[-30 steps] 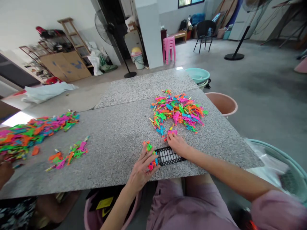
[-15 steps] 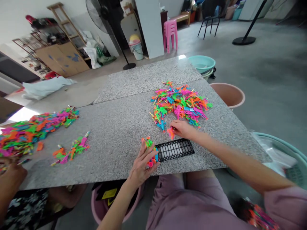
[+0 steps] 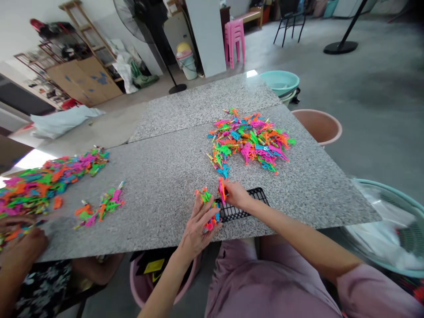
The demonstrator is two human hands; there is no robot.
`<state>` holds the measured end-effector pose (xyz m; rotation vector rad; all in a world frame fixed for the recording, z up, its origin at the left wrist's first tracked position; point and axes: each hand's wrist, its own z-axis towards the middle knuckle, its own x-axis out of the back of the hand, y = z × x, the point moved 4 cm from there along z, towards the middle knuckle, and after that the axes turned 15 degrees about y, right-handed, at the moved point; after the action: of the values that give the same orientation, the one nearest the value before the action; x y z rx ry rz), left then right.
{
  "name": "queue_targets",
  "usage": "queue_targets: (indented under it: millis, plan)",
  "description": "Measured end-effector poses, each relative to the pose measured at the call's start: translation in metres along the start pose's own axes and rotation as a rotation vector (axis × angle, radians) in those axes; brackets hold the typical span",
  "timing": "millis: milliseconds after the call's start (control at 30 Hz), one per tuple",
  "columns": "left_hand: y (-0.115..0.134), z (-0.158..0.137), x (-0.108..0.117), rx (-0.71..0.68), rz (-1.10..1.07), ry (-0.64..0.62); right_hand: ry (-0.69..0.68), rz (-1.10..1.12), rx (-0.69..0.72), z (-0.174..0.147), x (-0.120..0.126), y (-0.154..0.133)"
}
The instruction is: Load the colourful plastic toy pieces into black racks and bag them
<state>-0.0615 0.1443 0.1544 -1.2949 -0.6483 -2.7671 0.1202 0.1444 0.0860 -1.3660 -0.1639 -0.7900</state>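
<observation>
My left hand point(image 3: 195, 227) curves round a cluster of small bright plastic toys point(image 3: 204, 194) at the left end of a black mesh basket point(image 3: 259, 193) and steadies them there. Pinched in the fingers of my right hand point(image 3: 237, 195) are orange and pink plastic toys point(image 3: 221, 190), held just above the basket, close to the cluster. Their exact shape is too small to make out. Beyond the basket lies a loose pile of the same toys point(image 3: 248, 141) in pink, orange, green and blue.
A co-worker's hands point(image 3: 28, 243) handle similar pieces at the left, by a larger heap point(image 3: 49, 181). A small group point(image 3: 101, 207) lies between us on the granite table point(image 3: 159, 176). Basins point(image 3: 318, 126) stand beyond the right edge; a pink tub point(image 3: 135, 282) is below the front edge.
My right hand has moved left and nearer me, from beside the pile to over the basket, carrying the orange and pink toys. My left hand has stayed in place.
</observation>
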Motion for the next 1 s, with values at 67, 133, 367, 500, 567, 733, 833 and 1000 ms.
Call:
queue_targets:
  millis: [67, 133, 367, 500, 567, 733, 833, 1000]
  plan:
    - [0.000, 0.000, -0.001, 0.003, 0.000, 0.002, -0.018, 0.003, 0.024, 0.000, -0.001, 0.001]
    - [-0.001, -0.001, -0.001, 0.007, -0.003, -0.001, -0.049, -0.005, 0.045, -0.002, -0.005, -0.001]
    - [-0.004, -0.004, -0.003, -0.032, 0.036, 0.002, -0.167, -0.243, 0.099, -0.005, -0.015, -0.032]
    - [-0.006, 0.003, -0.001, -0.087, 0.035, -0.068, -0.251, -0.206, 0.230, 0.008, -0.009, -0.033]
    - [-0.008, 0.004, 0.001, -0.066, 0.044, -0.079, -0.193, -0.239, 0.306, 0.015, 0.001, -0.021]
    - [-0.011, 0.000, 0.010, -0.017, 0.035, -0.006, -0.038, -0.614, 0.282, 0.002, 0.017, 0.000]
    - [-0.012, 0.000, 0.015, 0.001, -0.007, -0.054, -0.113, -0.655, 0.348, -0.005, 0.012, -0.012]
    - [-0.012, 0.007, 0.022, 0.010, -0.009, -0.132, -0.177, -0.672, 0.616, 0.049, 0.002, -0.022]
